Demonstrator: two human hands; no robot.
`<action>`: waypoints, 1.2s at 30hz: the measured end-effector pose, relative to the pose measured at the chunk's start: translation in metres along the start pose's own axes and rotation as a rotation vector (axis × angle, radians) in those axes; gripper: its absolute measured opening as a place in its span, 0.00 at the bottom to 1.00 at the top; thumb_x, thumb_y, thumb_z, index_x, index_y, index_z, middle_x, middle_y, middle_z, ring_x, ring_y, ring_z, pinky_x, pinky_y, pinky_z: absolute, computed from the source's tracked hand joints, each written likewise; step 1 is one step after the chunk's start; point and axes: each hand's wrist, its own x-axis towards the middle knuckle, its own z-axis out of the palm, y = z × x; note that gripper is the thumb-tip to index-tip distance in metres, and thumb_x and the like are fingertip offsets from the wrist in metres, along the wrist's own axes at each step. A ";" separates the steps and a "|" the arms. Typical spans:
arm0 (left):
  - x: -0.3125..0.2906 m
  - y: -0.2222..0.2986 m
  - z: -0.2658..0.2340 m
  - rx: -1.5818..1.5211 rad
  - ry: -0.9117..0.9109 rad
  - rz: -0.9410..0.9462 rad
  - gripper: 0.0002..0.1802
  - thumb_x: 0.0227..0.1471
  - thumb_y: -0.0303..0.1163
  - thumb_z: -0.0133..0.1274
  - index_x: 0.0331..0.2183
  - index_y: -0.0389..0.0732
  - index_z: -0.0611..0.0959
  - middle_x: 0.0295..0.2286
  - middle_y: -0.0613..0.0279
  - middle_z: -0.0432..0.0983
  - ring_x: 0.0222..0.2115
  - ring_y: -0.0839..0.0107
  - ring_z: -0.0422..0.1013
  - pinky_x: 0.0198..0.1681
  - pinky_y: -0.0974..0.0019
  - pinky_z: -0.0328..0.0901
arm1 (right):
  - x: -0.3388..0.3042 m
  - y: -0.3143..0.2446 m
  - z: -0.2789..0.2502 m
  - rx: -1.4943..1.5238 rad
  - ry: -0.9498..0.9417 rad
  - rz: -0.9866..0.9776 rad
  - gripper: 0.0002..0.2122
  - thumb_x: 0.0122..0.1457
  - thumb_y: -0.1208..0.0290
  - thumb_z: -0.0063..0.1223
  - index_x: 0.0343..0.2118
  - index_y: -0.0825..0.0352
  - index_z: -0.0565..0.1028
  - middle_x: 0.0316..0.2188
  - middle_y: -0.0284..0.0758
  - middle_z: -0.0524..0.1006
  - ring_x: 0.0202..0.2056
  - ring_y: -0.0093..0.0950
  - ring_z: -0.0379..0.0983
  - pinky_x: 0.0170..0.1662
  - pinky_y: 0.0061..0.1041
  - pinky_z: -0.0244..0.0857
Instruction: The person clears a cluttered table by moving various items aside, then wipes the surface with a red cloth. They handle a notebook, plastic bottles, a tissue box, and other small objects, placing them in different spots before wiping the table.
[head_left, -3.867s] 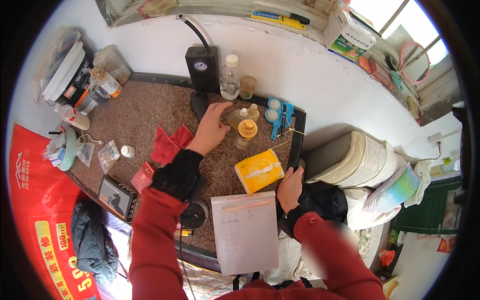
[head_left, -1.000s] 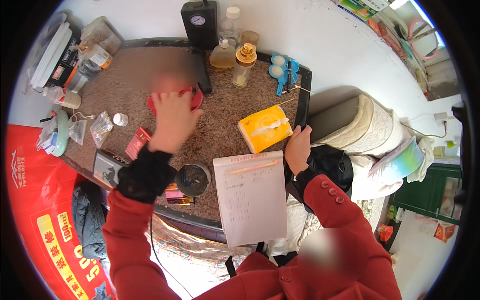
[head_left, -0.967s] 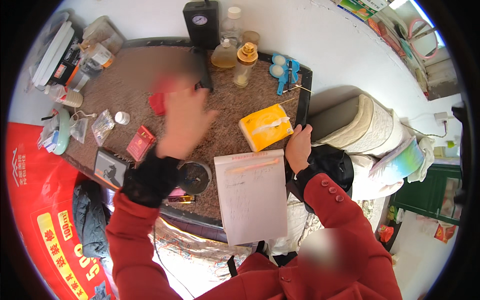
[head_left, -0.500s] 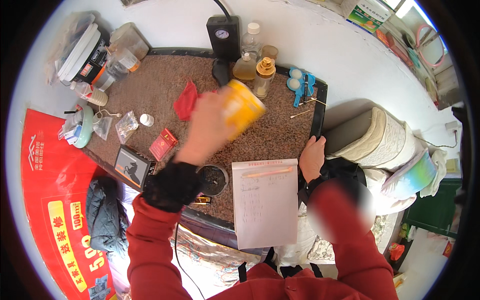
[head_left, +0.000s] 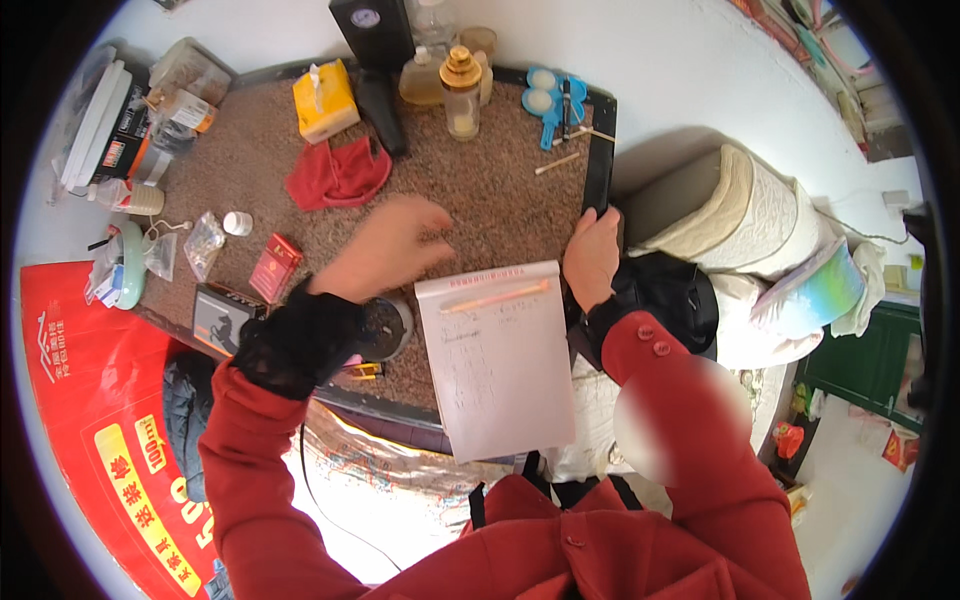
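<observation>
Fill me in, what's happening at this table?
A person sits at the cluttered brown table. The left hand is over it, between the red cloth and the notepad, with nothing visible in its grasp. The right hand rests at the table's right edge. The yellow tissue pack lies behind the cloth.

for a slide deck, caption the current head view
Left hand over a brown tabletop, right hand at its dark edge, with a notepad, red cloth and yellow tissue pack nearby.
</observation>
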 end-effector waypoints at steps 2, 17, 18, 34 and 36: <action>-0.005 0.025 0.029 -0.028 -0.163 0.103 0.16 0.44 0.34 0.62 0.36 0.35 0.81 0.36 0.48 0.76 0.43 0.49 0.70 0.47 0.52 0.65 | 0.001 0.000 0.002 0.010 0.037 -0.059 0.15 0.68 0.61 0.39 0.44 0.72 0.62 0.38 0.53 0.74 0.35 0.54 0.75 0.35 0.46 0.71; 0.020 0.042 0.058 0.071 -0.252 -0.072 0.13 0.43 0.28 0.63 0.32 0.33 0.79 0.36 0.46 0.71 0.39 0.44 0.71 0.42 0.49 0.66 | 0.002 0.003 0.010 0.104 0.081 -0.037 0.15 0.67 0.60 0.41 0.41 0.71 0.61 0.36 0.54 0.73 0.35 0.55 0.74 0.35 0.49 0.70; 0.023 0.042 0.057 0.074 -0.216 -0.075 0.13 0.43 0.28 0.62 0.32 0.33 0.79 0.35 0.45 0.73 0.39 0.44 0.72 0.41 0.49 0.66 | 0.003 0.005 0.013 0.141 0.093 -0.037 0.15 0.67 0.61 0.41 0.40 0.71 0.62 0.36 0.54 0.73 0.35 0.54 0.74 0.35 0.49 0.70; 0.044 0.018 0.058 0.158 0.346 -0.233 0.16 0.46 0.28 0.59 0.40 0.33 0.81 0.37 0.43 0.79 0.41 0.48 0.75 0.45 0.54 0.69 | -0.061 0.129 -0.058 1.118 -0.449 0.258 0.20 0.69 0.58 0.43 0.58 0.64 0.61 0.47 0.31 0.70 0.46 0.21 0.66 0.50 0.24 0.61; 0.022 0.022 0.046 0.203 0.412 0.012 0.20 0.49 0.28 0.58 0.45 0.33 0.80 0.41 0.46 0.80 0.43 0.53 0.76 0.48 0.60 0.69 | -0.063 0.128 -0.071 1.197 -0.535 0.223 0.19 0.69 0.57 0.42 0.57 0.63 0.62 0.47 0.31 0.70 0.46 0.23 0.68 0.50 0.28 0.64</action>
